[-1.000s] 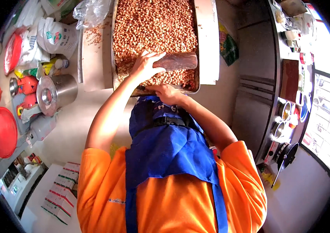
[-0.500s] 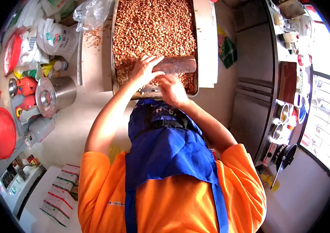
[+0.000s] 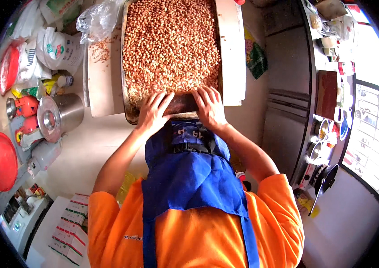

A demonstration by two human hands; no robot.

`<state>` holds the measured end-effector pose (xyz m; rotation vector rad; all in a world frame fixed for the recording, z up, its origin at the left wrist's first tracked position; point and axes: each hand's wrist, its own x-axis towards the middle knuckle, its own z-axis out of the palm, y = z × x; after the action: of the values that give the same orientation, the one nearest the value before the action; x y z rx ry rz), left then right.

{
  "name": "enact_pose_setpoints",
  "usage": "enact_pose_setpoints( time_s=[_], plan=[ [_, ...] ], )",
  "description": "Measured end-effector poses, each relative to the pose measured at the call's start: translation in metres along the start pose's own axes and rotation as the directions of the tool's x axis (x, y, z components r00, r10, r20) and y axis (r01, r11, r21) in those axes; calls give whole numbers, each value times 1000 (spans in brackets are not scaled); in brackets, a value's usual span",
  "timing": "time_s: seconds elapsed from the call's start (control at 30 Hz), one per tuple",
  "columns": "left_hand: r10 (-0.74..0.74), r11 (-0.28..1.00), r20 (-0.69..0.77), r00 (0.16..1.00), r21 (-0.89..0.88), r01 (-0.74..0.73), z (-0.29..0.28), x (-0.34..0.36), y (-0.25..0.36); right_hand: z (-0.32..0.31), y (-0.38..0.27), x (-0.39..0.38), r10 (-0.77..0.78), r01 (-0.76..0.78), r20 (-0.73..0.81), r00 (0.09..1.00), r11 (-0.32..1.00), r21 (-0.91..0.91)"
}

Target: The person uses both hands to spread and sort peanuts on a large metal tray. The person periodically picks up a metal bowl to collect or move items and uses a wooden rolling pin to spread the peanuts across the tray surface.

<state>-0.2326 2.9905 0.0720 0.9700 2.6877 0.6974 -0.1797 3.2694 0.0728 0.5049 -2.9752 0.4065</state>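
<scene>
Head view: left grip (image 3: 153, 112) closed on left part of dark brown block (image 3: 183, 103), fingers over its far edge, thumb on near side; right grip (image 3: 211, 109) has fingers draped over block's right part, thumb hidden, can't tell if it's clamped; block lies crosswise between and under both grips, at near end of dark-rimmed tray (image 3: 131, 115); reddish-brown nuts (image 3: 171, 49) spread across tray beyond both grips, paler ones near left grip; tray sits on pale counter (image 3: 104, 91); loose flakes (image 3: 100, 51) on counter, ahead and left of left grip; clear plastic bag (image 3: 98, 23) beyond them; steel pot (image 3: 72, 112) well left of left grip; blue apron (image 3: 194, 178) on near side of both grips.
</scene>
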Motion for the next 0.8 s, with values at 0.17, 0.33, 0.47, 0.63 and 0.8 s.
enact_pose_setpoints(
  time_s=[0.17, 0.33, 0.47, 0.63, 0.8],
  plan=[
    [-26, 999, -181, 983, 41, 34, 26, -1, -3, 12, -14, 17, 163, -166, 89, 983, 985, 35],
    [-157, 973, -371, 915, 98, 207, 11, 113, -65, 25, 29, 142, 195, -200, -75, 978, 977, -77],
    [-204, 961, -517, 831, 58, 272, -2, 136, -85, 27, 30, 172, 162, -144, -107, 981, 977, 157],
    [-124, 982, -354, 927, 88, 165, 33, 41, -11, 26, -3, 48, 188, -188, 13, 982, 981, -45],
    [-95, 981, -120, 988, 157, 113, 20, 11, -2, 11, 6, 23, -47, 61, 110, 993, 991, -121]
  ],
)
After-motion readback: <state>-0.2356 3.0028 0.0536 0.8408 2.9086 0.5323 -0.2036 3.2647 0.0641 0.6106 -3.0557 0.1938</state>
